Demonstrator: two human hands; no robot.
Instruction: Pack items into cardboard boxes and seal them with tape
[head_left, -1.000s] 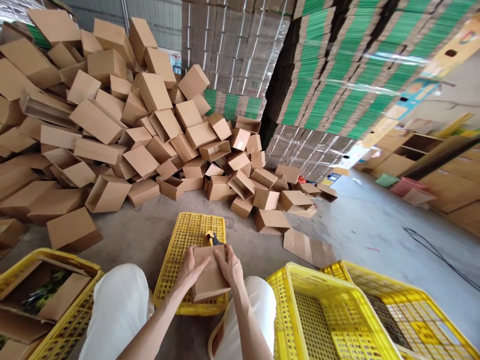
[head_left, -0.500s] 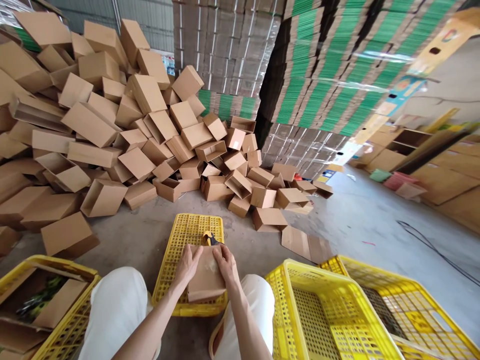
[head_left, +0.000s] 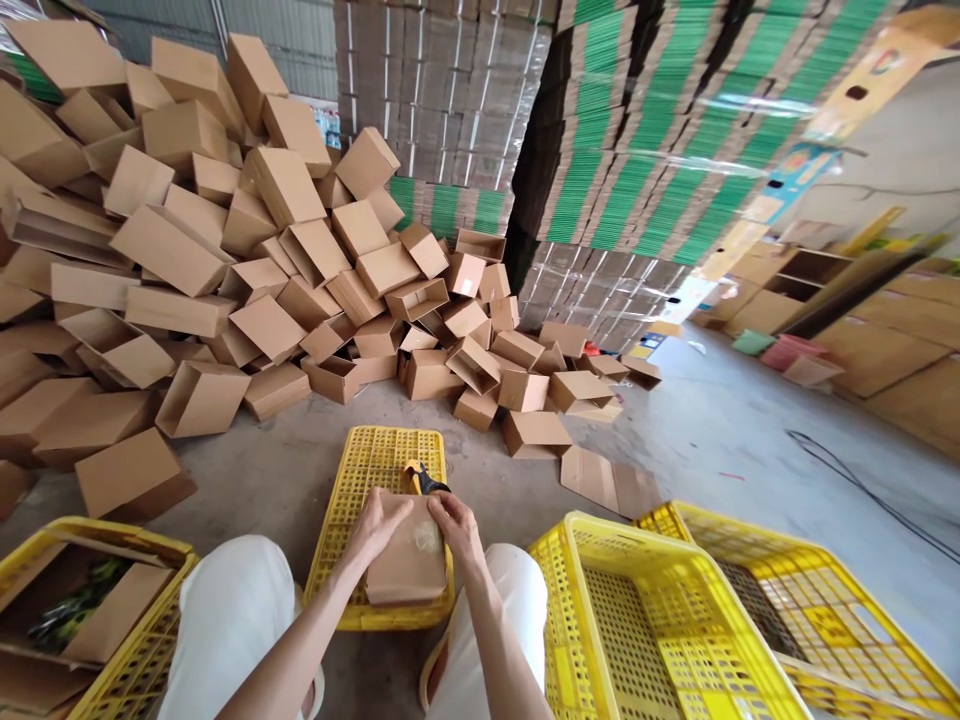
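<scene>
A small brown cardboard box [head_left: 406,565] rests on an upturned yellow plastic crate [head_left: 352,500] between my knees. My left hand [head_left: 379,525] grips the box's far left corner, thumb lying over the top. On the far right corner, my right hand [head_left: 456,525] closes its fingers on the edge. A pale, shiny patch, perhaps clear tape, shows on the box top near my right hand. Just beyond the box lies a tool with a yellow head and black handle [head_left: 421,478], partly hidden by the box and my right hand.
A big heap of cardboard boxes [head_left: 277,330] spreads ahead and left. At right stand yellow crates [head_left: 600,560]; at left, another yellow crate [head_left: 161,545] holds an opened carton with dark contents. Tall stacks of flattened cartons [head_left: 622,150] rise behind. A black cable [head_left: 862,490] lies on the floor.
The box has turned slightly on the crate, and more of its top shows. My right hand's fingers have drawn in at its far right corner. The view has shifted slightly.
</scene>
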